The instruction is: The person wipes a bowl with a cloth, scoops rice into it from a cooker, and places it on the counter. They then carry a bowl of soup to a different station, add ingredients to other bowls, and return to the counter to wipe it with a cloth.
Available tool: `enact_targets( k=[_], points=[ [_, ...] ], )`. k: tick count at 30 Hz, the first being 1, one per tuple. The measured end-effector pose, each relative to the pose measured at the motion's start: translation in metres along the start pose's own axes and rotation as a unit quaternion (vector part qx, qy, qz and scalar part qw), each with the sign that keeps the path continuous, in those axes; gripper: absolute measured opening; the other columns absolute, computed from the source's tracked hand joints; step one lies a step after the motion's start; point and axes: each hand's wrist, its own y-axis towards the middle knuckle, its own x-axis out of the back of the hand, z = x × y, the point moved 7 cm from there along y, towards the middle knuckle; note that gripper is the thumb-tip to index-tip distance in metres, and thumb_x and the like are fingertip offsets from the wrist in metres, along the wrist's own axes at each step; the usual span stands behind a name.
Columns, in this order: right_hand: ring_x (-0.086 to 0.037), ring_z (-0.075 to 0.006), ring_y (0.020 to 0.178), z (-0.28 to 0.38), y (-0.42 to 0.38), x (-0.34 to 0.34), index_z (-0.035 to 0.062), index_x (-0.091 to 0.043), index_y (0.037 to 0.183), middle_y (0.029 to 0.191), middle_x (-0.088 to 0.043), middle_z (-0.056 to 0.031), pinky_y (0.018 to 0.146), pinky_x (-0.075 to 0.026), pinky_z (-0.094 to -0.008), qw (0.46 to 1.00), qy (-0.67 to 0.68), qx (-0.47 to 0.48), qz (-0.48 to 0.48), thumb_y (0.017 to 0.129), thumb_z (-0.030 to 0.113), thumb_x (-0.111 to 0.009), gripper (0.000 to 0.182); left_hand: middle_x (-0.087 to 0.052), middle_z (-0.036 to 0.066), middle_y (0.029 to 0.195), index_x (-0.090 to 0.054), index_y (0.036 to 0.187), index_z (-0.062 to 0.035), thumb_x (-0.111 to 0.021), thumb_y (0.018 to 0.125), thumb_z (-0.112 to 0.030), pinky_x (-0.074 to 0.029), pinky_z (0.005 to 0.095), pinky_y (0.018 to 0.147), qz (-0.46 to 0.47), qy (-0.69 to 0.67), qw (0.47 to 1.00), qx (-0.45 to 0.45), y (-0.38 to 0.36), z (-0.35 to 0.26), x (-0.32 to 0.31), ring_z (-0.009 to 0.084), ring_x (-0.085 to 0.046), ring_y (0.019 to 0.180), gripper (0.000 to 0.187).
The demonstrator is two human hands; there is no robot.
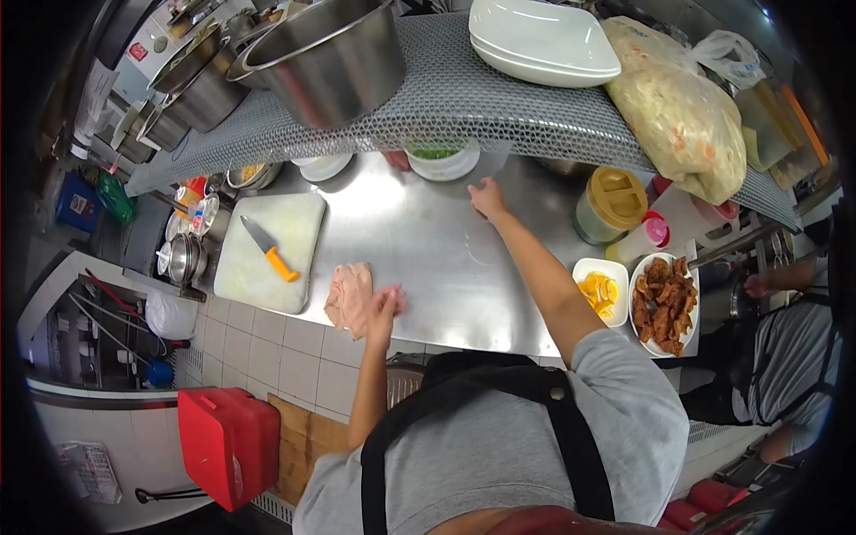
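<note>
My left hand [386,305] is at the right edge of a crumpled pink cloth [349,297] near the front of the steel table. Motion smears its fingers, so I cannot tell whether they hold the cloth. My right hand [487,198] reaches toward the back of the table, fingers a little apart with nothing in them. Just beyond it, a white bowl of chopped greens [443,168] sits partly under the shelf. Left of the cloth, a knife [270,250] with an orange handle lies on a white cutting board [236,267].
A mesh-covered shelf [446,107] overhangs the back, carrying steel pots [334,71], white dishes [544,45] and a filled plastic bag [682,107]. On the right are a yellow-lidded container [611,205], orange slices [599,292] and fried meat [663,303]. Another person [789,348] stands at far right.
</note>
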Motion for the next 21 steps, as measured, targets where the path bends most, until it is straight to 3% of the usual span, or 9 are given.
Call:
enact_targets(
  k=[2, 3, 5, 9, 11, 21],
  points=[
    [-0.063, -0.0241, 0.075, 0.003, 0.029, 0.006, 0.003, -0.049, 0.111, 0.098, -0.058, -0.0171, 0.05, -0.051, -0.0328, 0.972, -0.145, 0.01, -0.185, 0.074, 0.018, -0.062, 0.042, -0.058, 0.005, 0.09, -0.053, 0.106, -0.0025, -0.048, 0.089, -0.026, -0.046, 0.0232, 0.066, -0.016, -0.015, 0.999, 0.025, -0.021, 0.014, 0.013, 0.0115, -0.055, 0.074, 0.03],
    [-0.063, -0.0241, 0.075, 0.012, 0.032, 0.009, 0.003, -0.049, 0.111, 0.098, -0.058, -0.0171, 0.05, -0.051, -0.0328, 0.972, -0.144, 0.01, -0.186, 0.074, 0.018, -0.062, 0.042, -0.058, 0.005, 0.09, -0.054, 0.106, -0.003, -0.048, 0.089, -0.026, -0.046, 0.0233, 0.066, -0.024, -0.022, 0.999, 0.037, -0.03, 0.022, 0.02, 0.0114, -0.056, 0.074, 0.029],
    [-0.063, -0.0289, 0.072, 0.011, 0.026, 0.004, 0.008, -0.044, 0.121, 0.107, -0.055, -0.0192, 0.046, -0.053, -0.0328, 0.982, 0.069, -0.166, -0.055, 0.073, 0.01, -0.06, 0.051, -0.058, 0.005, 0.089, -0.054, 0.105, -0.0036, -0.048, 0.089, -0.025, -0.047, 0.0232, 0.065, -0.057, -0.025, 0.996, 0.064, -0.053, 0.025, 0.034, 0.0112, -0.056, 0.073, 0.028],
    [-0.063, -0.0288, 0.065, 0.032, -0.002, 0.015, 0.0145, -0.037, 0.129, 0.109, -0.055, -0.0187, 0.043, -0.054, -0.0315, 0.98, 0.064, -0.19, 0.012, 0.072, 0.004, -0.06, 0.062, -0.059, 0.004, 0.088, -0.055, 0.104, -0.0049, -0.048, 0.089, -0.023, -0.046, 0.0228, 0.064, -0.107, -0.061, 0.99, 0.074, -0.052, 0.029, 0.049, 0.0106, -0.056, 0.073, 0.025],
    [-0.063, -0.0278, 0.056, 0.034, -0.015, 0.016, 0.0127, -0.036, 0.129, 0.101, -0.06, -0.0172, 0.043, -0.052, -0.0304, 0.98, 0.079, -0.183, 0.013, 0.075, 0.001, -0.051, 0.058, -0.059, 0.004, 0.088, -0.055, 0.104, -0.005, -0.048, 0.089, -0.023, -0.046, 0.023, 0.065, -0.106, -0.058, 0.989, 0.083, -0.038, 0.021, 0.045, 0.0105, -0.056, 0.073, 0.024],
    [-0.063, -0.0254, 0.055, 0.028, -0.09, 0.046, 0.0059, -0.026, 0.134, 0.103, -0.058, -0.0212, 0.044, -0.052, -0.0315, 0.984, 0.062, -0.165, 0.009, 0.075, -0.001, -0.053, 0.065, -0.057, 0.003, 0.091, -0.054, 0.106, -0.0047, -0.047, 0.089, -0.026, -0.044, 0.0232, 0.068, 0.037, 0.081, 0.995, -0.04, 0.099, -0.035, -0.01, 0.0107, -0.052, 0.076, 0.028]
  ],
)
